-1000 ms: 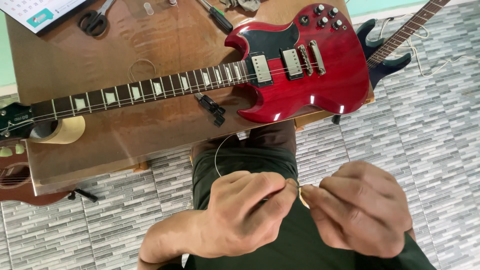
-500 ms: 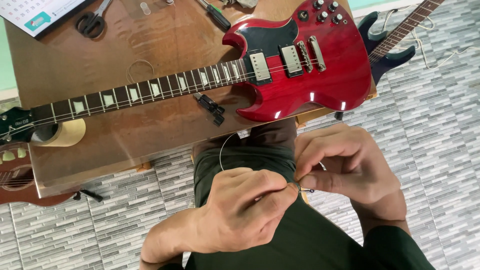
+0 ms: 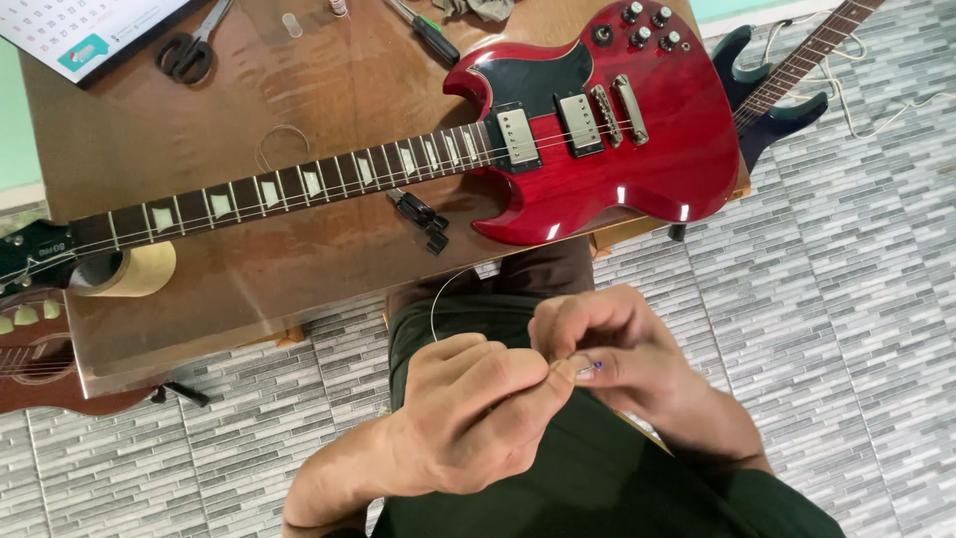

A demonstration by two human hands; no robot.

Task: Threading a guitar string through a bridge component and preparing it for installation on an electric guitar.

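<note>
My left hand and my right hand meet over my lap, fingertips pinched together on a thin guitar string. The string curls up in a loop from my left fingers toward the table edge. Its small ball end shows between my right thumb and forefinger. A red electric guitar lies flat on the brown wooden table just beyond my hands, neck pointing left, its headstock resting on a roll of tape.
A black clip tool lies under the guitar neck. Scissors, a screwdriver and a calendar lie at the table's far side. A dark guitar leans at right, another guitar body at left. Tiled floor surrounds.
My right hand has turned and shifted slightly toward the left hand, fingertips now pinched on the string's end. The string loop has risen a little. The guitar has not moved.
</note>
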